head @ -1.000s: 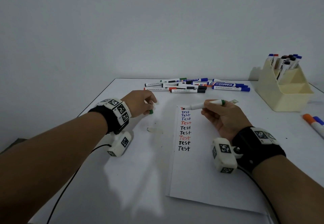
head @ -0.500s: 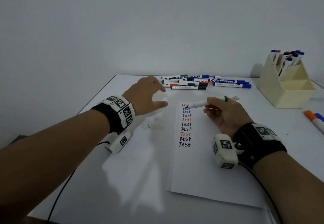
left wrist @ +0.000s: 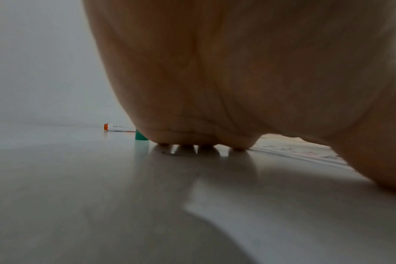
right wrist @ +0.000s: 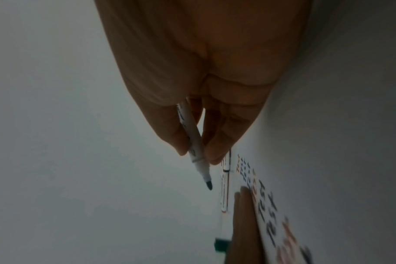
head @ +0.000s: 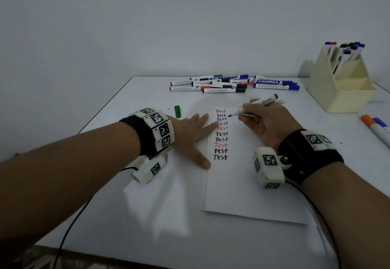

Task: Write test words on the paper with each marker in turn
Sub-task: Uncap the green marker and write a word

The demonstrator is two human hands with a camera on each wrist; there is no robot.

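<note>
A white paper point(head: 249, 184) lies on the table with a column of "Test" words in red, blue and black down its left side. My right hand point(head: 263, 121) pinches an uncapped green marker point(head: 255, 105), its tip just right of the upper words; in the right wrist view the marker point(right wrist: 192, 142) sits between thumb and fingers. My left hand point(head: 194, 133) lies flat with straight fingers on the paper's left edge. The green cap point(head: 177, 111) stands on the table beyond that hand, also seen as the cap point(left wrist: 141, 137) in the left wrist view.
Several capped markers point(head: 232, 83) lie in a pile at the table's far side. A cream holder point(head: 341, 83) with more markers stands at the far right. An orange-capped marker point(head: 371, 125) and a blue-capped one lie at the right edge.
My left hand let go of the green cap, which now stands on the table, and came down flat onto the paper's edge. The right hand brought the marker tip lower toward the paper.
</note>
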